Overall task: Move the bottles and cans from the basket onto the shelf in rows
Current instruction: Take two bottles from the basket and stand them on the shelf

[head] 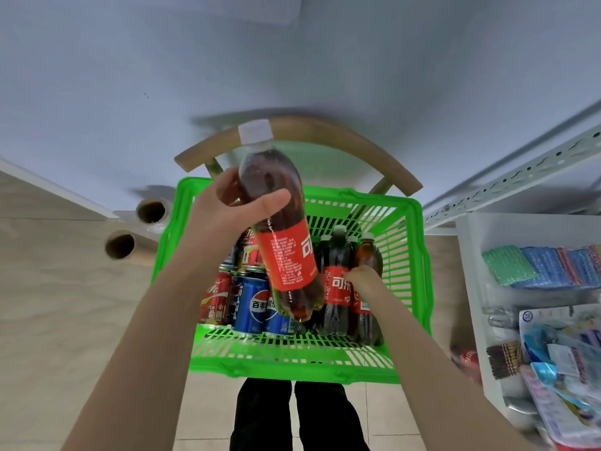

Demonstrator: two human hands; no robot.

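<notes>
We hold one cola bottle (286, 255) in the left hand (224, 213), its fingers (227, 190) and thumb clamped round the dark upper body just above the red label. The bottle is tilted, cap toward 12 o'clock, and it hangs clear over the basket (292, 369). The right hand (362, 281) is down at the bottles (336, 288) standing in the basket's 3 o'clock half. Its back faces us, so we cannot tell whether its fingers are closed round one or only touching it. The cans (250, 304) stand packed at 9 o'clock. The shelf (471, 271) lies at 3 o'clock, its lower levels stocked with packets. To do this step well, we judge it best to bring the held bottle upright before we swing it across. We should carry it high over the basket rim and set its base flat, hard against whatever row it joins, label outward. If the right hand lifts a second bottle, a straight pull by the shoulder should avoid toppling its neighbours. The smooth bottle may slip, so we grip firmly.
</notes>
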